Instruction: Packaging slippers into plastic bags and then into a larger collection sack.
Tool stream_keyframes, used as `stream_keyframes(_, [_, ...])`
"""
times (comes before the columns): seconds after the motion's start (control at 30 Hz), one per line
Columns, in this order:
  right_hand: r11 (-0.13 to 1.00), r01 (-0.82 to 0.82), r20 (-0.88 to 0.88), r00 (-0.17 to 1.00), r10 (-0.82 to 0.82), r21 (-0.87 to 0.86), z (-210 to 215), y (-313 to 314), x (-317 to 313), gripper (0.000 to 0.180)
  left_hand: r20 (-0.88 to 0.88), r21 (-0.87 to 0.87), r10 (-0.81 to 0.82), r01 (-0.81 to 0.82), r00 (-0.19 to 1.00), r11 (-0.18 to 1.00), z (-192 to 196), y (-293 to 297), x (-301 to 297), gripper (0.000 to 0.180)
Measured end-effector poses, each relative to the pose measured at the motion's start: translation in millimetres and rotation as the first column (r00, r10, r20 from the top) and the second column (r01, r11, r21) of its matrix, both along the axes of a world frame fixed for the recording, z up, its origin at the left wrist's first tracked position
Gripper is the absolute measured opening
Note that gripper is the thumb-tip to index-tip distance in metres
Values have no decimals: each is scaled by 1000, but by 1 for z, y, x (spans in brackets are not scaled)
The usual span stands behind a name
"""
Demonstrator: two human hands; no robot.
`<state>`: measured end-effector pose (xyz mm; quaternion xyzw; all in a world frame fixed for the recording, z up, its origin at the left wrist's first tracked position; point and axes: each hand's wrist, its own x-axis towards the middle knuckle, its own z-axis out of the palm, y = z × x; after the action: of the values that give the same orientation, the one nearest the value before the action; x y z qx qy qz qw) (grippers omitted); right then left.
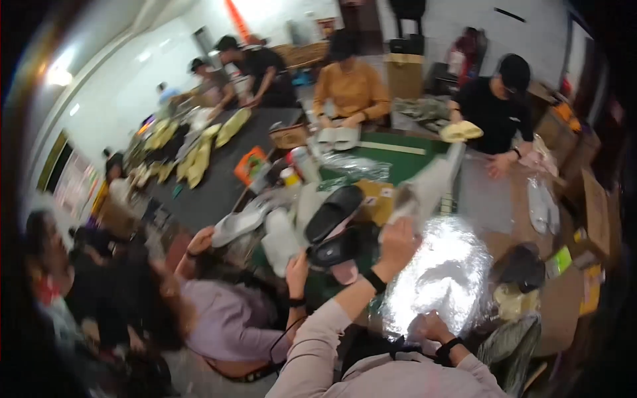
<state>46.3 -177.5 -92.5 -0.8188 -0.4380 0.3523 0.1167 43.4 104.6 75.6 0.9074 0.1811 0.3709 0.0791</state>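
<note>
My left hand is raised over the table and shut on a long white flat item, perhaps a slipper, which points up and to the right. Close to my body, my right hand grips the near edge of a shiny clear plastic bag spread on the table. Both of my wrists carry a black band. Just left of my left hand lies a pair of black slippers, with a co-worker's hand next to them.
A person in a lilac top sits close at my left. Several people work at the far side of the table, among them one in an orange top and one in black. Yellow slippers, plastic bags and cardboard boxes crowd the table.
</note>
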Motion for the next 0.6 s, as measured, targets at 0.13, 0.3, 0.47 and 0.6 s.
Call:
stream_keyframes(0.13, [976,-115,47,993,108,184,-95,-35,44,47,2,-128,-89,88,996,988,0,-81,-24,44])
stream_keyframes(0.3, [622,732,-832,507,-226,277,39,-14,26,56,-152,1,-60,60,987,998,-58,-150,-63,42])
stream_keyframes(0.47, [435,884,-966,237,-108,168,16,-20,35,54,-349,-48,-50,35,936,998,-120,-215,-75,43])
stream_keyframes(0.6, [396,885,-857,388,-340,244,-14,-34,33,62,-385,-661,-390,45,836,749,-123,-227,-93,60])
